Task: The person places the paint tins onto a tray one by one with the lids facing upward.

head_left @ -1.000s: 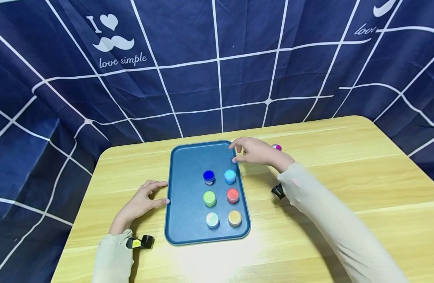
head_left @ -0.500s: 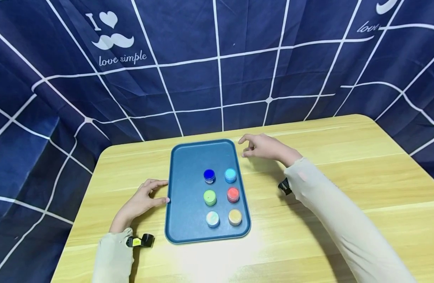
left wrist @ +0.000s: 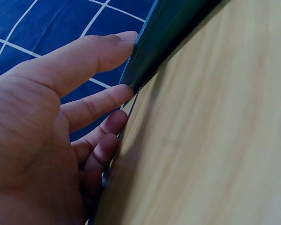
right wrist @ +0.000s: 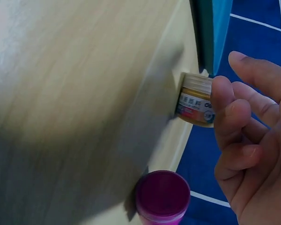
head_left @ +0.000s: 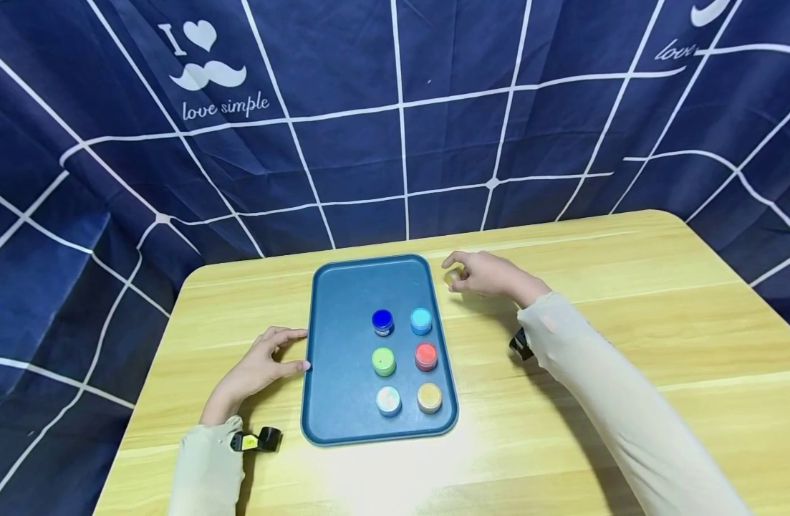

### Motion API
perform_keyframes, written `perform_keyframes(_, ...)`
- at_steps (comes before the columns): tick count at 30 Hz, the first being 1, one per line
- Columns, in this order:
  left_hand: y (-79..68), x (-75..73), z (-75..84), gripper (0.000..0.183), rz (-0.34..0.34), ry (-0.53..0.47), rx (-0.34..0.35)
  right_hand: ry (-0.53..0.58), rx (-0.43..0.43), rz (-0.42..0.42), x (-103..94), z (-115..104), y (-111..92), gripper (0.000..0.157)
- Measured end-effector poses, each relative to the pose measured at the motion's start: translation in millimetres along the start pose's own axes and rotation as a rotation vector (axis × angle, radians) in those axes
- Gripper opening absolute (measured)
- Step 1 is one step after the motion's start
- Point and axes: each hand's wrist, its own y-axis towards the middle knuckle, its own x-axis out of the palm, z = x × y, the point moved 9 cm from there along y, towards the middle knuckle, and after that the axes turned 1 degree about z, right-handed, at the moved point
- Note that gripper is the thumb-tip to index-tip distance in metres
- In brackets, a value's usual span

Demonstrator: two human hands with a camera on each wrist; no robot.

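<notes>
My left hand (head_left: pixel 259 365) touches the left rim of a dark blue tray (head_left: pixel 339 301) with its thumb and fingertips, fingers fairly straight. On the tray's right part stand several small paint jars in two columns, among them a dark blue jar (head_left: pixel 382 322), a light blue jar (head_left: pixel 421 321) and a red jar (head_left: pixel 425 356). My right hand (head_left: pixel 488 274), just beyond the tray's upper right side, has its fingers curled at a gold paint jar (right wrist: pixel 195 101). That jar lies tilted on its side close to the table, its label showing in the right wrist view.
A magenta jar (right wrist: pixel 162 194) lies near the right hand in the right wrist view; the hand hides it in the head view. The wooden table (head_left: pixel 562 416) reaches back to a dark blue grid-patterned curtain (head_left: pixel 343 143).
My right hand has drawn back rightward from over the tray's upper right edge. The gold jar now shows between its fingers. The left hand stays at the tray rim.
</notes>
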Motion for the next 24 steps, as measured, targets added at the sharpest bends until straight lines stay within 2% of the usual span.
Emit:
perform_keyframes(5, 0.0, -0.2, -0.4, 0.063, 0.001, -0.006, -0.005, 0.009, 0.025, -0.024, 3.4, 4, 0, 0.045)
perform_keyframes(11, 0.0, -0.1, 0.3, 0.062, 0.017, 0.005, 0.003, -0.037, 0.033, -0.017, 4.5, 7, 0, 0.044)
perform_keyframes(24, 0.4, 0.6, 0.8, 0.062, 0.020, 0.014, 0.010, 0.008, 0.081, -0.050, 8.9, 14, 1, 0.041)
